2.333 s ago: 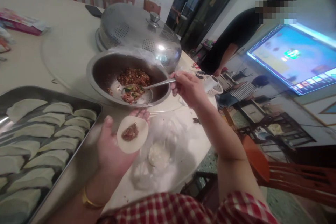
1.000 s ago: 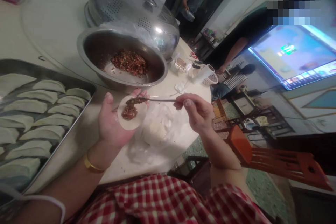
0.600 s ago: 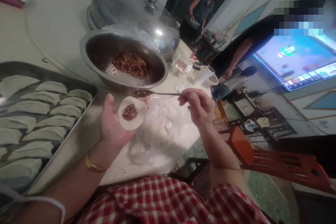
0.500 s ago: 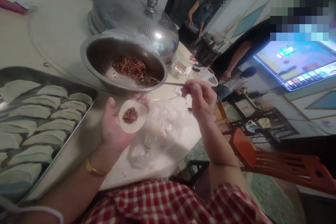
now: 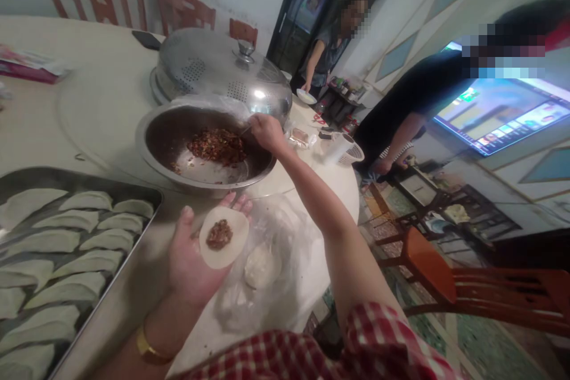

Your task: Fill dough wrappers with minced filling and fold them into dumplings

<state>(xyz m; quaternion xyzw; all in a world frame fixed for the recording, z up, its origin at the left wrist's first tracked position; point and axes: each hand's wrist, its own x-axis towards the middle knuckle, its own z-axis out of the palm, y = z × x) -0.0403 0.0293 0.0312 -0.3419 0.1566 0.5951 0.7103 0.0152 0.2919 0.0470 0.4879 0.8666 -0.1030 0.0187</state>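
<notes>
On the palm of my left hand [image 5: 196, 261] lies a round dumpling wrapper [image 5: 232, 254] with a mound of meat filling [image 5: 219, 234] in its middle. The fingers stretch out beneath the wrapper and support it. My right hand [image 5: 268, 133] is at the right rim of a steel bowl [image 5: 154, 157], closed on a spoon whose handle barely shows; its lower end is hidden in the bowl. Chopped brown filling [image 5: 218, 145] lies heaped in the bowl. Below it, a clear plastic bag [image 5: 285, 243] holds pale wrappers [image 5: 260, 267].
A metal tray [image 5: 155, 193] of folded dumplings [image 5: 66, 241] stands at left. Behind the bowl is a large domed steel lid [image 5: 214, 59]. A white basket [image 5: 350, 151] sits at the table's right edge. Two people stand beyond, one holding a plate [image 5: 306, 97]. An orange chair [image 5: 430, 264] is at right.
My right hand has moved left and forward to the bowl's rim with the spoon. My left hand still supports the filled wrapper. The view has tilted up, and the far person's plate is now visible.
</notes>
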